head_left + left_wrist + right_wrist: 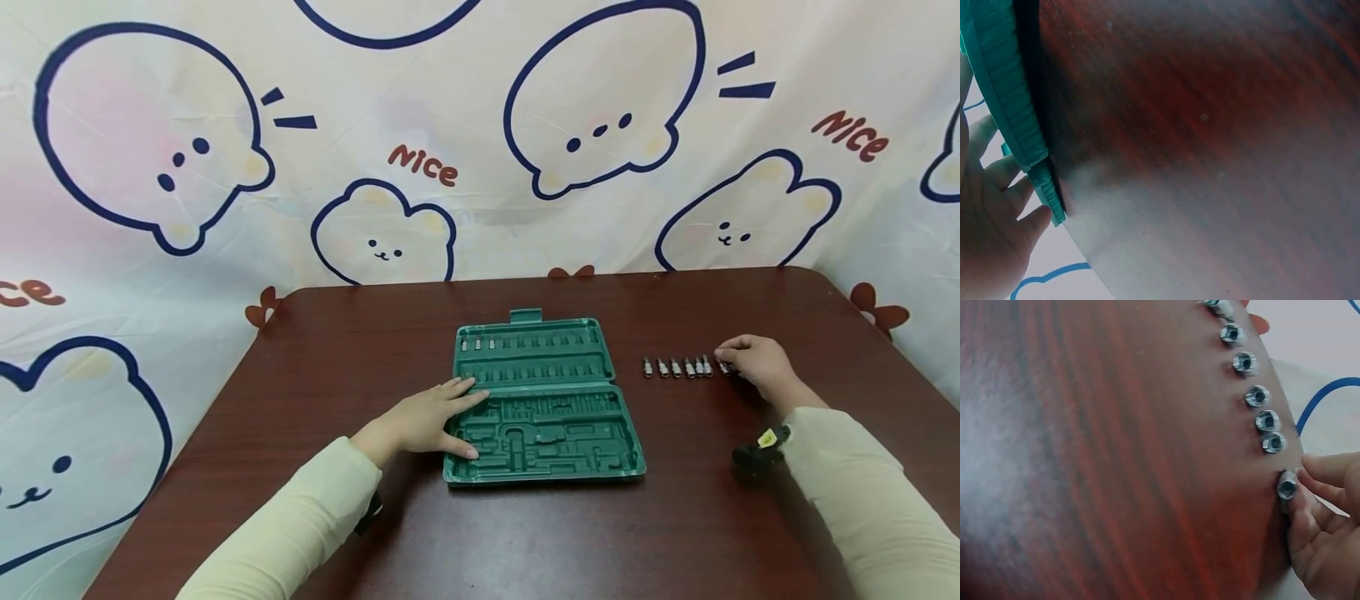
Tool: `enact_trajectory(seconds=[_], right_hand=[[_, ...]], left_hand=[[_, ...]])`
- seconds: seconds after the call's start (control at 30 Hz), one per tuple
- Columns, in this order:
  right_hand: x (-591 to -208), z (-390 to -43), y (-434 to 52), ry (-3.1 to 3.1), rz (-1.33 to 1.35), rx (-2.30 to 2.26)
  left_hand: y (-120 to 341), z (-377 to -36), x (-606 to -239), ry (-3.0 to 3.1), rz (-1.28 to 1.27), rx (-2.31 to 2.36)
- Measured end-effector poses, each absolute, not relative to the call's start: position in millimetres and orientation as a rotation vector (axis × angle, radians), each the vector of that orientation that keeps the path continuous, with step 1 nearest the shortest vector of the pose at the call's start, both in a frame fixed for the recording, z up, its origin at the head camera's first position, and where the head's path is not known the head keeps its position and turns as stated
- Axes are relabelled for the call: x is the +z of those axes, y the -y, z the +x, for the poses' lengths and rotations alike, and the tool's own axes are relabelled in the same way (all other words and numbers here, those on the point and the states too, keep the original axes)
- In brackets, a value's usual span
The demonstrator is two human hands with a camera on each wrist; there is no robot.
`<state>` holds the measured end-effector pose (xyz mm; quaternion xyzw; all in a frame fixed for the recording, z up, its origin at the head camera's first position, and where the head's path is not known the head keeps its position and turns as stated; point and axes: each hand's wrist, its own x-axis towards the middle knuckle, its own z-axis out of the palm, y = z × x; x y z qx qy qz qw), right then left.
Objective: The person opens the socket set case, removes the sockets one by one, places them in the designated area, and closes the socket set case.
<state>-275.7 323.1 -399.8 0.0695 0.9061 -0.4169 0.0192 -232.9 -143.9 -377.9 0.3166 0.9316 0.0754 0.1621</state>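
A green plastic tool case (551,484) lies unfolded on the table, its moulded slots facing up. Three small metal pieces (477,343) sit in its top row at the left. My left hand (429,417) rests on the case's left side with fingers spread; the left wrist view shows this hand (1000,219) beside the case edge (1004,81). Right of the case, several metal sockets (677,367) stand in a row. At the row's right end my right hand (761,367) pinches a socket (1287,485) between thumb and fingers.
The dark brown table (337,350) has rounded far corners. A pale cloth (480,225) with cartoon bears hangs behind it. A black wrist device (759,454) hangs under the right sleeve, and another (369,514) shows by the left sleeve.
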Motion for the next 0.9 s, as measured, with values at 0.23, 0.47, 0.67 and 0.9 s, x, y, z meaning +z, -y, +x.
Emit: enact_trajectory(seconds=[0.23, 0.47, 0.67, 0.9], right_hand=[[-388.0, -280.5, -316.4, -2.707, 0.297, -1.561], [-362.9, -288.1, -279.8, -2.263, 0.155, -1.975], [-354.3, -296.4, -241.4, -2.116, 0.082, -2.002], [-354.8, -305.9, -187.7, -2.136, -0.025, -1.916]], left_hand=[[145.5, -231.7, -375.9, -2.654, 0.894, 0.219], [146.8, -231.4, -373.7, -2.661, 0.882, 0.21], [146.1, -231.4, -376.0, -2.658, 0.894, 0.22], [143.0, -230.8, -379.0, -2.657, 0.903, 0.236]])
